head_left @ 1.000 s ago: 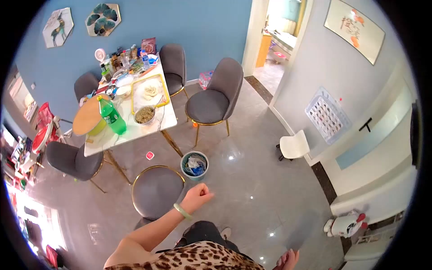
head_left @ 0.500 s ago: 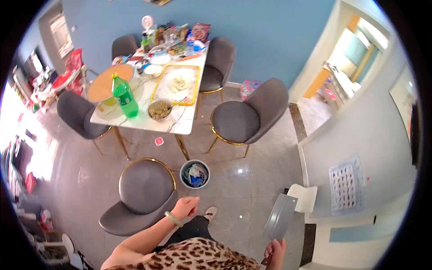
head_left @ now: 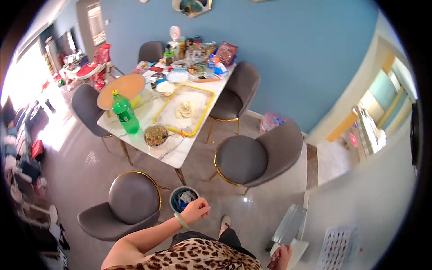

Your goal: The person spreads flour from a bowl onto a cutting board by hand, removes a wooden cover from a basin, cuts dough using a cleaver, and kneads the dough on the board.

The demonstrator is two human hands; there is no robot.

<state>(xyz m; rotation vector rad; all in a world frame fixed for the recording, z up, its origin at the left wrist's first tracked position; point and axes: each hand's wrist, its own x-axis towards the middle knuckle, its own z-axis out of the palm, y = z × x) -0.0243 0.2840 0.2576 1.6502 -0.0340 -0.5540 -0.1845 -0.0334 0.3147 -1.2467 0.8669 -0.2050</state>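
Note:
My right hand (head_left: 281,256) is wrapped round the dark handle of a cleaver (head_left: 289,225), low at the right. Its broad grey blade points up and away from me, in front of the wall. A pale green bangle (head_left: 181,221) circles the wrist of my left hand (head_left: 195,210), which is held in front of my body with the fingers curled in. Nothing shows in it. Just beyond that hand, on the floor, stands a waste bin (head_left: 172,204) with rubbish inside, partly hidden by the hand.
The marble-patterned table (head_left: 177,155) bears a yellow-rimmed tray (head_left: 198,130) of pale dough pieces, a bowl of filling (head_left: 155,135), a green bottle (head_left: 125,114) and a round board (head_left: 121,90). Grey chairs surround it, one (head_left: 135,198) at front left, another (head_left: 243,159) at right. A doorway opens far right.
My view has turned and moved nearer the table and bin. The cleaver, still in my right hand, shows lower in view. My left hand now overlaps the bin's edge.

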